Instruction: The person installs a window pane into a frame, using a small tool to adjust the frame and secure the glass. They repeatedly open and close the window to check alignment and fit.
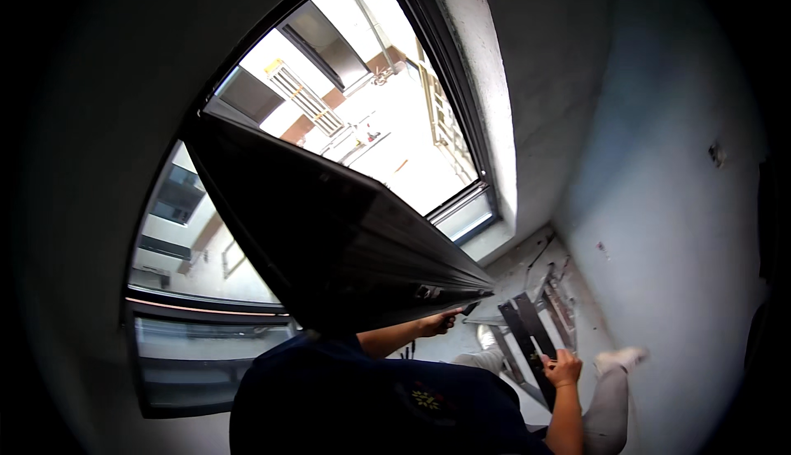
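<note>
A dark-framed window sash (329, 216) is swung inward and hangs tilted across the middle of the view. My left hand (441, 322) is at its lower edge with the fingers curled, beside a small dark handle-like part (471, 308). The sash partly covers that arm, and whether the fingers grip the handle or the edge is hidden. Lower right, my right hand (563, 367) is closed in a pinch around a small pale piece (546, 360), too small to name. Behind it stands a dark step stool or short ladder (526, 327).
The open window frame (465, 109) looks onto a bright courtyard, where a folded ladder (305, 97) leans. A fixed pane (206, 340) lies to the left. A bare grey wall (659, 249) rises on the right. My shoe (622, 359) is near that wall's foot.
</note>
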{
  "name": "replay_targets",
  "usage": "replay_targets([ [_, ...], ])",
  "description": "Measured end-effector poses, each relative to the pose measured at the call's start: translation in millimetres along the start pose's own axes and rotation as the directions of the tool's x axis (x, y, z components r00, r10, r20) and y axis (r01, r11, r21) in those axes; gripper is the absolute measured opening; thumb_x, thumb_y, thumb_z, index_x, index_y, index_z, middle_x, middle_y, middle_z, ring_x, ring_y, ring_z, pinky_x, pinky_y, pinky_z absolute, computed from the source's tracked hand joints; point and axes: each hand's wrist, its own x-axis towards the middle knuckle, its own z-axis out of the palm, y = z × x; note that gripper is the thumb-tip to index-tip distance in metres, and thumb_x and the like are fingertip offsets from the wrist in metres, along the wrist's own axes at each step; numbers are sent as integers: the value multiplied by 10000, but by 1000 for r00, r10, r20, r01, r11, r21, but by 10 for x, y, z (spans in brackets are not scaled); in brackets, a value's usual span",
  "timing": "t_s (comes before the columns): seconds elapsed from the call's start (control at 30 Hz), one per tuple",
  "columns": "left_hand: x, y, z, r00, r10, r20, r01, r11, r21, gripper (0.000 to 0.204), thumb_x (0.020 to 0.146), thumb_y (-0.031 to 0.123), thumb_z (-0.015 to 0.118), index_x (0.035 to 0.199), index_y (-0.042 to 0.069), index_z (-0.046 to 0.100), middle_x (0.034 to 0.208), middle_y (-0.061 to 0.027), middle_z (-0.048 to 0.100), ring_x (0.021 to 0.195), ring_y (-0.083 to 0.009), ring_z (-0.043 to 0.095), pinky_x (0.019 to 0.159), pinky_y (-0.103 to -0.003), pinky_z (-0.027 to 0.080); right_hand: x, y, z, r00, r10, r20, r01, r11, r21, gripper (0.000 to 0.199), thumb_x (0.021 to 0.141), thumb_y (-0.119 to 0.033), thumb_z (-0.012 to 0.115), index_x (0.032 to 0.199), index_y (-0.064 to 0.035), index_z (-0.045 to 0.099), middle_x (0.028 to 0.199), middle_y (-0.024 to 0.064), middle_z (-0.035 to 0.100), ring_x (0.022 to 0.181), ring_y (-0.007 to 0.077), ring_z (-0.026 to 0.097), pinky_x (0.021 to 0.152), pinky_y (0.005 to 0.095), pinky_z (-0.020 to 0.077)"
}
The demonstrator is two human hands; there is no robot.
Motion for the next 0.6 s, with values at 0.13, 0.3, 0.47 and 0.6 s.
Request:
replay_targets([
  [0.13,65,-2,-98,999,6,45,-8,998,62,281,926,450,651,859,196,551,676,64,426,584,-57,391,479,-212,240,293,-55,-285,987,-129,100,134,990,-43,400,792,-426,736,652,-89,572,726,106,589,615,362,618,544,484,481],
  [0.3,-17,124,-26,981,126,-144,-92,970,227,312,880,380,735,830,82,659,572,9,462,439,-111,385,396,-274,252,1283,-937,-712,900,-429,-75,435,892,119,287,847,-304,712,672,-109,596,687,92,574,568,333,604,494,432,473],
  [0.47,-504,68,375,912,361,-194,-352,933,80,365,870,404,748,796,79,600,607,-6,498,470,-98,432,408,-257,296,1450,-1628,-701,816,-578,1,505,714,485,134,841,-217,729,884,-96,692,760,95,663,639,309,655,573,392,520],
  [0.6,-1189,24,690,825,504,-254,-556,803,-215,366,913,435,687,808,116,541,635,11,487,498,-85,421,423,-229,285,1592,-2438,-825,763,-598,247,364,713,599,315,826,-253,763,1082,-80,697,768,123,689,662,259,686,591,346,519],
])
